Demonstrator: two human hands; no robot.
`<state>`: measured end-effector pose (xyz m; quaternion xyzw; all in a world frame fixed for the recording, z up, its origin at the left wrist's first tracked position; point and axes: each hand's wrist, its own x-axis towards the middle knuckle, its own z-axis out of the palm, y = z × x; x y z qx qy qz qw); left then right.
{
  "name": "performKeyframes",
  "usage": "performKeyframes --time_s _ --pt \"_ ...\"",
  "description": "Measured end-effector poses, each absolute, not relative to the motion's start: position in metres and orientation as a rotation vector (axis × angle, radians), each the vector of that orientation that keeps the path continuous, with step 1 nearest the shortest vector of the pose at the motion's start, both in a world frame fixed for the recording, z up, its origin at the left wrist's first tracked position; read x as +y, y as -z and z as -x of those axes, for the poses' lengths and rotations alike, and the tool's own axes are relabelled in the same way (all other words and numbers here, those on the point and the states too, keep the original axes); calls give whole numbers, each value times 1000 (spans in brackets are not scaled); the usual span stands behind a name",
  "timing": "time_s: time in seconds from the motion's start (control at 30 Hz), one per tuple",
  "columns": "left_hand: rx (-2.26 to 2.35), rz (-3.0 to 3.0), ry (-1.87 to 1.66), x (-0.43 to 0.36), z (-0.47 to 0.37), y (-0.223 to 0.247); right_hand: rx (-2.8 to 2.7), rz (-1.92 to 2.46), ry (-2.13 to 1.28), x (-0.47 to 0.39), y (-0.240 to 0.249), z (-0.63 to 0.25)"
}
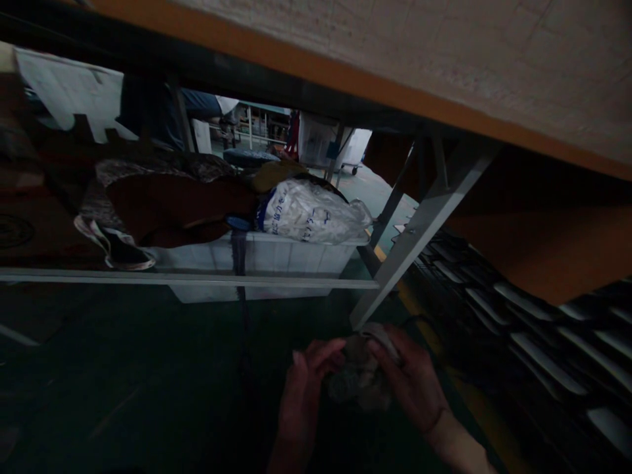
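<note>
Two bare hands low over the dark green floor, crumpled cloth in the right

The fingers of the right hand (412,378) are closed on a crumpled, pale grey-brown, cloth-like bundle (363,372), thumb and fingers pinching its upper right part. This hand reaches in from the lower right, its wrist bent and its back turned partly up. The fingers of the left hand (303,385) are open and slightly curved, pointing up and toward the bundle's left side; whether they touch it is too dark to tell. Its forearm rises from the bottom edge of the view.

The bundle is between the hands, just beside the foot of a grey metal table leg (419,237), with the dark green floor (187,368) beneath. A yellow floor line (444,368) runs near the right hand.

Beyond the hands, a grey metal crossbar (296,282) joins the leg, and behind it stands a translucent white plastic bin (296,263). A white plastic bag with blue print (316,214) lies on the bin's right end, with dark brown fabric (172,204) to its left. Above, the orange-brown front edge of the table (345,72) slants across. Dark racks with pale slats (538,355) lie to the right, blurred.
</note>
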<state>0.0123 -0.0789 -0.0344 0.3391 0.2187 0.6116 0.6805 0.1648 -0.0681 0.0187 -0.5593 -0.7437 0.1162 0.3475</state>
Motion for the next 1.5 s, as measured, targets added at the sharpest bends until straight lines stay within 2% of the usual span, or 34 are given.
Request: performKeyframes --time_s 0.1,0.23,0.5,0.57,0.67,0.73,0.8,0.9,0.97,1.1,1.27,1.37,1.5 --pt "508 -721 -1324 -78 -15 31 -2105 1326 -226 -68 -21 -165" --pt "367 -438 -1282 -78 -16 23 -1963 1465 -82 -64 -16 -176" --pt "337 -517 -1426 -82 -16 23 -2220 1269 -174 -66 -17 -166" --pt "375 -556 -1566 -82 -5 17 -2015 1354 -308 -61 -15 -173" --pt "647 -644 -1827 -78 3 19 -1467 1415 -773 -56 -14 -185" --pt "777 -774 -1611 -77 -6 30 -1213 1316 -1078 -57 -15 -186" --pt "747 -870 -1497 -79 -24 41 -1146 1224 -1212 -60 -16 -183" --pt "689 -928 -1407 -81 -49 42 -1234 1208 -1184 -63 -14 -176" --pt "741 -997 -1222 -77 -57 32 -1340 1243 -1086 -62 -12 -176" --pt "718 -1421 -976 -50 -65 7 -1397 1298 -886 -52 -13 -191" --pt "667 -1892 -853 -7 -43 -22 -1226 1286 -1045 -51 -19 -244" --pt "783 -1912 -861 18 5 -30 -1101 1364 -965 -50 -6 -283" --pt "1198 -1527 -1094 40 63 -13 -1169 1492 -794 -41 29 -305"
